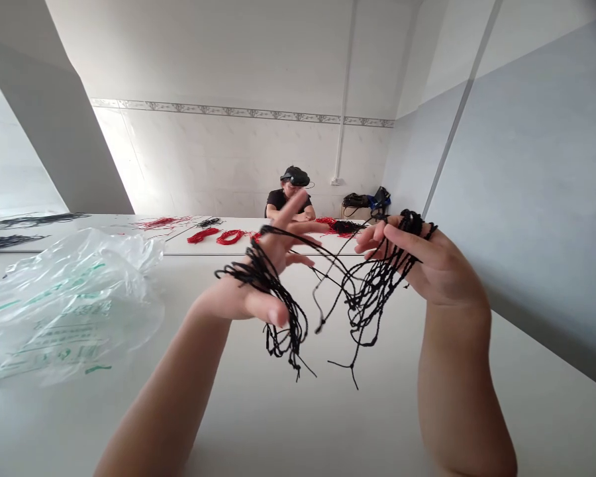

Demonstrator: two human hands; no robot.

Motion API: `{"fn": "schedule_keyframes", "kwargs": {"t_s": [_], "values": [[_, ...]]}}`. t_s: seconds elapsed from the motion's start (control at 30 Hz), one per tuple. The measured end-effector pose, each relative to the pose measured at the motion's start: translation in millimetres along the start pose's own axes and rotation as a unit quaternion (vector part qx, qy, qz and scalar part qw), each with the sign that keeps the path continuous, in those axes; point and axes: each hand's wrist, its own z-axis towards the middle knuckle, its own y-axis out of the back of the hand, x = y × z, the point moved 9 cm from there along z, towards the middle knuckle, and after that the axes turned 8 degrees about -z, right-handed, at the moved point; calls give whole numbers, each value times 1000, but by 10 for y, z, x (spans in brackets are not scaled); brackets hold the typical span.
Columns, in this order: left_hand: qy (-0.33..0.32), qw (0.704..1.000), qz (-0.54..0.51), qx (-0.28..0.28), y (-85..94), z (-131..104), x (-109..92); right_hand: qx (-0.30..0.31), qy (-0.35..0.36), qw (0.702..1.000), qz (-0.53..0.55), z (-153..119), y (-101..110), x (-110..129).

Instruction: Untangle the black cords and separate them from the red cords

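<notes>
Spread fingers and an outstretched thumb show on my left hand (263,278), which bears a bundle of knotted black cords (289,318) looped over it between thumb and fingers. Opposite it, my right hand (422,252) is curled round a second bunch of black cords (372,298), with coils across its fingers and loops hanging below. A few strands run through the air between both hands. Loose knotted ends dangle over the white table (278,424). Part of the right fingers is hidden by cord.
A crumpled clear plastic bag (79,305) with green print lies at left. Across the table sits a person (278,199) in a black top and headgear. Red cord bundles (230,236) and black cords (14,242) lie further back. Bags (367,200) stand by the wall.
</notes>
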Motion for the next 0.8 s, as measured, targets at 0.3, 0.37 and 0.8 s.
{"fn": "schedule_keyframes", "kwargs": {"t_s": [0.3,0.37,0.8], "values": [[-90,979,-35,-179,762,-222,-443,-218,-44,968,118,0,620,-232],[-91,968,-33,-232,872,-269,-476,-263,-51,952,151,-16,738,-291],[105,979,139,103,-33,-102,41,99,-97,990,36,46,-187,-302]]}}
